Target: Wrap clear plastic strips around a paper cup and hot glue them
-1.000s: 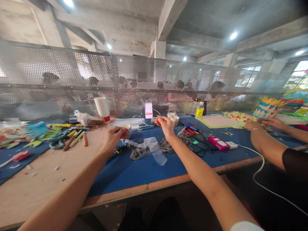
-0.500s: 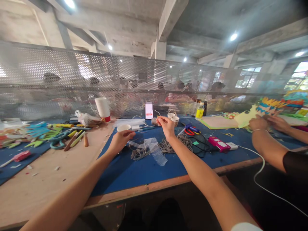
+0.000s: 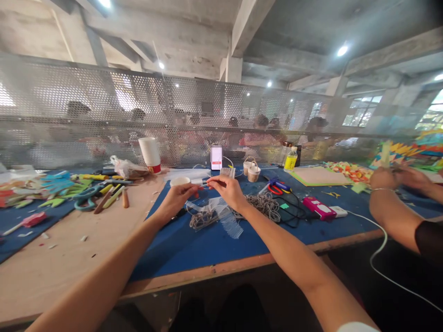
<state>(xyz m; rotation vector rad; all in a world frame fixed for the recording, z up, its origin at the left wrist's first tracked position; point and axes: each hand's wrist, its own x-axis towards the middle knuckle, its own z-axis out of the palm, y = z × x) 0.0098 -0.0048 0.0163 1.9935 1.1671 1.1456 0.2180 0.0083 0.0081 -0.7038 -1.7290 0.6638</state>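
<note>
My left hand (image 3: 180, 199) is pinched closed just in front of a short white paper cup (image 3: 175, 182). Close to its fingertips, my right hand (image 3: 229, 190) is also in a pinch. Something thin may lie between the two sets of fingers, but it is too small to make out. Below them, a sheer white striped strip (image 3: 231, 223) lies across the blue mat (image 3: 207, 254). Grey-brown cord (image 3: 265, 206) is heaped beside it, partly behind my right wrist. Behind my right hand stand small cups with cord handles (image 3: 254, 173).
A lit phone (image 3: 216, 159) leans at the back. Left are stacked paper cups (image 3: 150, 154), scissors (image 3: 85, 197) and handled tools. Right are a yellow-labelled bottle (image 3: 291, 159), a glue gun (image 3: 279, 186), a pink box (image 3: 318, 208) and a co-worker's hands (image 3: 384, 179).
My right hand has come left and down, close to my left hand, uncovering the small cups behind. My left hand stays near the short cup. The view has shifted slightly.
</note>
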